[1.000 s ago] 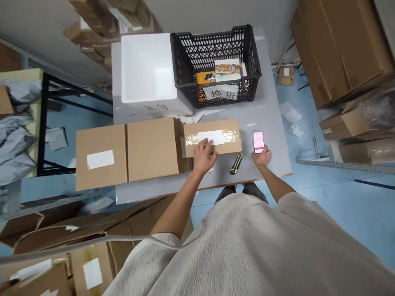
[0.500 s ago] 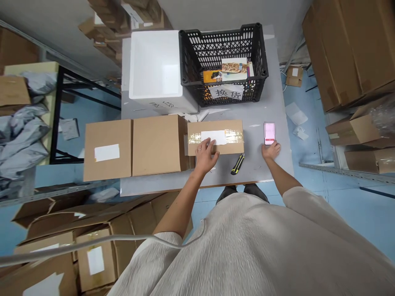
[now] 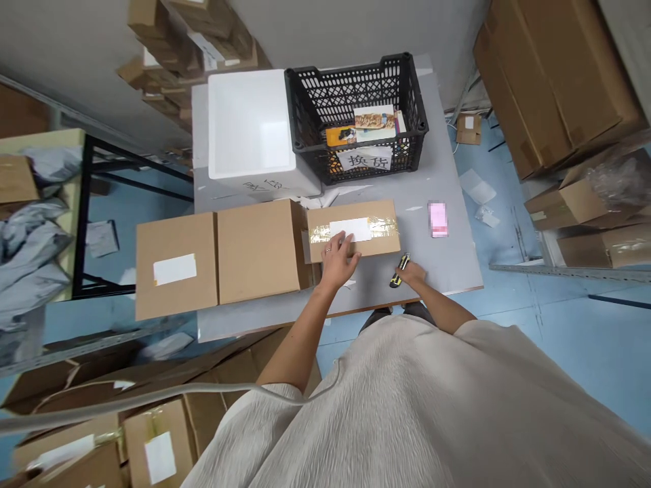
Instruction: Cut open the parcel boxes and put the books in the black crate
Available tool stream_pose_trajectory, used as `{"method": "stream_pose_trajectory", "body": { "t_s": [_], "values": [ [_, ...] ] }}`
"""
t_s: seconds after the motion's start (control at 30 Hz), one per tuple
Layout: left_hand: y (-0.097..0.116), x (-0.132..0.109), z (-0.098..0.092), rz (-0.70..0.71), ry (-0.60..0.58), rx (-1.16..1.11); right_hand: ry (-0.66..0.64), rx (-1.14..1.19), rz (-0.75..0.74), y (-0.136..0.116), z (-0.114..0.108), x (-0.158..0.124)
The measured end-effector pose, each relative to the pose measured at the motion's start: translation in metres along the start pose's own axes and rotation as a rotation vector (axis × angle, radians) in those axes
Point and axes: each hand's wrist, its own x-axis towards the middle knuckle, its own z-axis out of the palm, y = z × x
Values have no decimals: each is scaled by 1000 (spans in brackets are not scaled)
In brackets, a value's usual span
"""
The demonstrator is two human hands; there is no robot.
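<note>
Left hand (image 3: pixel 338 260) lies open on the near edge of a flat brown cardboard box sealed with clear tape (image 3: pixel 379 218), its fingers spread and a ring showing. It seems placed to steady the box against the table rather than grip it. A white paper label (image 3: pixel 348 229) sits on the tape just past those fingertips. Right hand (image 3: pixel 411 273) curls over a slim yellow-and-black utility knife (image 3: pixel 399 270), which lies slanted beneath the palm; the hand hides much of the handle, so whether the fingers have closed on it cannot be told. The knife lies just beside the box's near right corner, probably left there to be within easy reach. Ahead of the right hand, and apart from it, a phone with a blurred pink screen (image 3: pixel 438 219) lies flat on the pale grey table (image 3: pixel 450 271), likely set down so both hands stay free. Left of the left hand, larger brown cardboard cartons (image 3: pixel 259 252) butt against the taped box. Farther ahead of both hands, a black perforated plastic crate (image 3: pixel 356 74) holds printed cards (image 3: pixel 373 118) and carries a white paper sign with Chinese characters (image 3: pixel 363 158), beside a white foam box (image 3: pixel 244 76).
</note>
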Motion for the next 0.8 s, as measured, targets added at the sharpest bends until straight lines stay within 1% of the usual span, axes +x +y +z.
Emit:
{"method": "stream_pose_trajectory", "body": {
  "t_s": [0.13,0.2,0.27,0.33,0.43,0.5,0.6,0.67,0.7,0.8],
  "values": [
    [-1,1,2,11,9,1,80,-73,61,42,-37,12],
    [-1,0,2,13,14,0,120,-124,54,60,-54,19],
    [-1,0,3,10,18,1,139,-171,33,74,-68,25],
    [-1,0,3,8,19,3,147,-206,8,82,-75,29],
    [0,1,3,12,19,1,158,-220,-11,87,-76,29],
    [1,1,3,9,21,-6,199,-200,-28,86,-75,25],
    [-1,3,1,13,33,-44,316,-88,-103,75,-79,17],
    [-5,4,-2,1,77,-70,387,68,-207,58,-89,13],
    [-8,6,-4,-22,116,-76,405,167,-282,47,-95,12],
    [-21,11,-9,-160,256,-84,388,462,-483,8,-111,10]
  ]
}}
